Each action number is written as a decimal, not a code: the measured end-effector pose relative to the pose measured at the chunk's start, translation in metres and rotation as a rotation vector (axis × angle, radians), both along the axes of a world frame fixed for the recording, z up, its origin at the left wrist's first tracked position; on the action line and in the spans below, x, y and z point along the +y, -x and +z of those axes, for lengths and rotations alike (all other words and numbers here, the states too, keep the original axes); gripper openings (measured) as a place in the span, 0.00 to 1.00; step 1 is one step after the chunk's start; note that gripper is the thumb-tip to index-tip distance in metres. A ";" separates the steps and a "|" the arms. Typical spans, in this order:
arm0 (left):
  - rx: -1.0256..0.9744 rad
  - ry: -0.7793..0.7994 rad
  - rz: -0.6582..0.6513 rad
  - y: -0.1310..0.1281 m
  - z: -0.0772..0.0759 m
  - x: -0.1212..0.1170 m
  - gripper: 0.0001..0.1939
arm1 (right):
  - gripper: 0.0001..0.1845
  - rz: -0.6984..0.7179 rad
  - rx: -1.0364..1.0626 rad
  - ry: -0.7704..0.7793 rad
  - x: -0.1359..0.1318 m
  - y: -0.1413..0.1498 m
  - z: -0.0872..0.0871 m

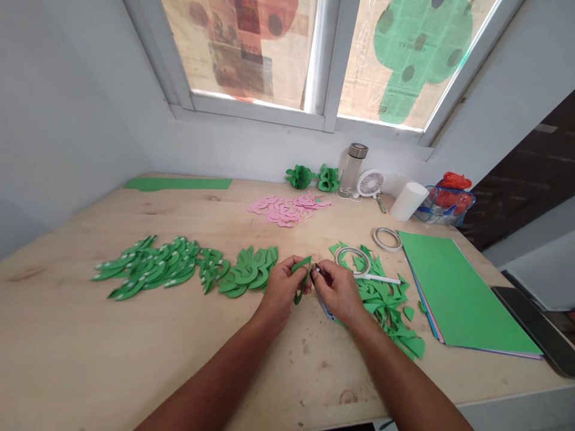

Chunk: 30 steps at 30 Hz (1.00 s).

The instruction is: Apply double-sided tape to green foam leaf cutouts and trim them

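Near the middle of the table, my left hand (pixel 286 284) pinches a curved piece of green paper (pixel 302 276), held upright between thumb and fingers. Close beside it, the fingers of my right hand (pixel 336 288) are closed. A small dark tip shows at those fingertips, and a bluish object (pixel 324 306) is partly hidden under the hand; I cannot make out what it is. To the left lies a pile of green paper curves (pixel 249 272). Farther left are green paper curves with white patches (pixel 157 263). Green paper scraps (pixel 386 305) spread to the right of my right hand.
One tape roll (pixel 353 261) and a white stick (pixel 380 278) lie on the scraps; another roll (pixel 387 239) is behind. Green sheets (pixel 462 293) and a dark phone-like slab (pixel 532 326) lie right. Pink cutouts (pixel 287 209), a bottle (pixel 353 170) and a fan (pixel 371 183) stand farther back.
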<state>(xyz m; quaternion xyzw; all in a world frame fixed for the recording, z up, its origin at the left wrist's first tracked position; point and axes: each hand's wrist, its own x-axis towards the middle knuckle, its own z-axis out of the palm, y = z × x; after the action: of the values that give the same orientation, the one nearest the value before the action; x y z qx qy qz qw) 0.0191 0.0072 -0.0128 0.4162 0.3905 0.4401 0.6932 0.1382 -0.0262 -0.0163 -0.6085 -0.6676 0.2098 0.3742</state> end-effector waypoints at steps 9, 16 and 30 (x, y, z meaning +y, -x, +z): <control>-0.020 -0.007 -0.003 0.000 -0.001 0.000 0.08 | 0.11 -0.012 -0.010 0.002 0.001 0.000 -0.001; -0.014 -0.013 0.001 0.000 0.000 -0.001 0.07 | 0.12 -0.011 -0.006 -0.003 0.000 0.000 -0.001; -0.023 -0.010 0.003 0.000 0.000 -0.001 0.08 | 0.12 0.005 0.007 -0.010 0.001 0.000 -0.002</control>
<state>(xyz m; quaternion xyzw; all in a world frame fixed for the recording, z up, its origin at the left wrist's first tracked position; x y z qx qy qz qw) 0.0192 0.0066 -0.0128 0.4138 0.3809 0.4479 0.6950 0.1387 -0.0256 -0.0180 -0.6043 -0.6688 0.2095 0.3789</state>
